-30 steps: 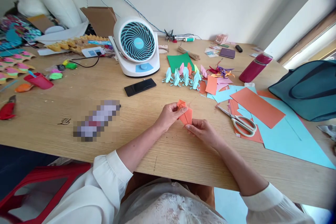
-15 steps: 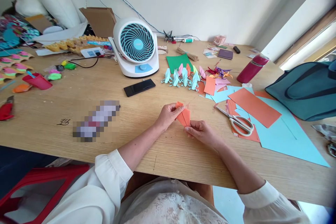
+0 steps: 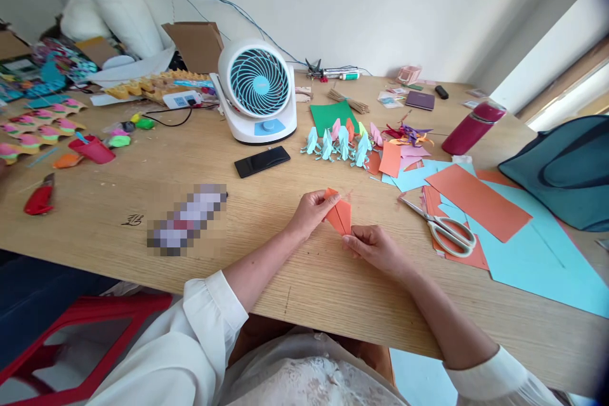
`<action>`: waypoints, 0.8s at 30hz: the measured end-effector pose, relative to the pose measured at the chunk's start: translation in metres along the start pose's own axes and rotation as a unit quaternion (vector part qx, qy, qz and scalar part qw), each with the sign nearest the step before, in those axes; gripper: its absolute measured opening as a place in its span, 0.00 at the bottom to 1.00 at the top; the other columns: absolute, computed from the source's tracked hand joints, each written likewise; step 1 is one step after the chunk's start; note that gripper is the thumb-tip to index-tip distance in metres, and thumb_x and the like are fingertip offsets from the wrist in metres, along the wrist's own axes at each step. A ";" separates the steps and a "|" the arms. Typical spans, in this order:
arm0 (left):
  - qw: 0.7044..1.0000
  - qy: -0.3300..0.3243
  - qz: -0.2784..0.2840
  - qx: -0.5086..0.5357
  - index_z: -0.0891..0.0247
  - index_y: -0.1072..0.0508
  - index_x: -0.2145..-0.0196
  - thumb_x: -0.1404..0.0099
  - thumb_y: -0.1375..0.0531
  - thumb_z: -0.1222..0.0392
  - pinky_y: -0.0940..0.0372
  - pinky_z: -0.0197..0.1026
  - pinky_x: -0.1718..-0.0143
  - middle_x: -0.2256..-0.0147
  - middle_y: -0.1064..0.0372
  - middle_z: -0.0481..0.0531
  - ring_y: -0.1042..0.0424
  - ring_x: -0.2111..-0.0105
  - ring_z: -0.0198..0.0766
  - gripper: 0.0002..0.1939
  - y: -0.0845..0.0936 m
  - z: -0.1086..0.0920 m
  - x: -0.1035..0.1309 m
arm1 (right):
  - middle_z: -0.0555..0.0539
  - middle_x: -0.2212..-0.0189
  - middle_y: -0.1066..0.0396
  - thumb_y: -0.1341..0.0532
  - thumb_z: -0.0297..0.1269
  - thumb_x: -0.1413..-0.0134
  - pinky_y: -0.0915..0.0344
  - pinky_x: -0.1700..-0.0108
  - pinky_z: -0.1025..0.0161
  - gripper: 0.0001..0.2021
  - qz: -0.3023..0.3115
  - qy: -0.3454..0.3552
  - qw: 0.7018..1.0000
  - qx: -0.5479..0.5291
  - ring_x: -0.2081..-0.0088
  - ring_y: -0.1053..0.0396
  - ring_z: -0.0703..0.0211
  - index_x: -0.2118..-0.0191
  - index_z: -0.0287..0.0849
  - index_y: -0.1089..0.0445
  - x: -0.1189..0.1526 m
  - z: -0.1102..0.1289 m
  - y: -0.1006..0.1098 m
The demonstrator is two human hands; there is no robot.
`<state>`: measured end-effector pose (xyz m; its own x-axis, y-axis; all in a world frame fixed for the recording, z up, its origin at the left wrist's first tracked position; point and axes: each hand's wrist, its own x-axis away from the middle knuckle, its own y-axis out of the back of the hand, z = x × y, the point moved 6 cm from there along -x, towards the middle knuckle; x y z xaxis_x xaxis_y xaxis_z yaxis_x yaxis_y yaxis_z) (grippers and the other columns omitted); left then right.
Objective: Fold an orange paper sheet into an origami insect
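A small piece of folded orange paper point(image 3: 339, 216), kite-shaped with a crease down its middle, is held just above the table between both hands. My left hand point(image 3: 314, 210) pinches its upper left edge, thumb on top. At the lower tip, my right hand point(image 3: 371, 247) grips the paper between thumb and fingers. Beyond the hands stand several folded paper figures point(image 3: 343, 143), mostly light blue, some pink, orange and yellow. To the right lie scissors point(image 3: 450, 231) with pale handles, on orange scraps and a large light blue sheet point(image 3: 533, 266).
A white fan point(image 3: 259, 92) stands at the back, with a black phone point(image 3: 262, 162) before it. A magenta bottle point(image 3: 473, 127) and teal bag point(image 3: 566, 171) are at right. At left lie a red cutter point(image 3: 40, 195) and a red cup point(image 3: 95, 148).
The view has turned slightly left, so everything sits further right in the picture. Both hands keep their hold on the folded orange paper.
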<state>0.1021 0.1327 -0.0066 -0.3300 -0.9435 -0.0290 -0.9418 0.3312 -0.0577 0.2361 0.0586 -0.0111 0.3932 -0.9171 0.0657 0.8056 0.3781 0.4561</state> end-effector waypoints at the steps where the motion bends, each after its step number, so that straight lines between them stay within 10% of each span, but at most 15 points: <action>1: 1.000 0.001 0.004 -0.002 0.65 0.32 0.75 0.42 0.38 0.38 0.50 0.32 0.80 0.80 0.43 0.43 0.46 0.80 0.28 0.24 0.000 0.001 0.000 | 0.52 0.80 0.35 0.45 0.51 0.37 0.45 0.74 0.66 0.20 0.000 0.000 1.000 0.005 0.77 0.40 0.64 0.72 0.40 0.31 0.000 0.000 0.000; 24: 0.999 -0.031 0.021 -0.029 0.65 0.36 0.79 0.43 0.35 0.42 0.51 0.34 0.75 0.79 0.46 0.42 0.48 0.77 0.28 0.24 -0.001 -0.003 0.002 | 0.55 0.81 0.52 0.43 0.46 0.39 0.57 0.76 0.64 0.20 -0.014 0.015 0.998 0.056 0.77 0.55 0.66 0.78 0.43 0.46 0.001 0.001 -0.010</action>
<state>0.1026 0.1308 -0.0035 -0.3664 -0.9260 -0.0916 -0.9299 0.3677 0.0023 0.2278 0.0542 -0.0151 0.3851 -0.9225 0.0264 0.7624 0.3342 0.5541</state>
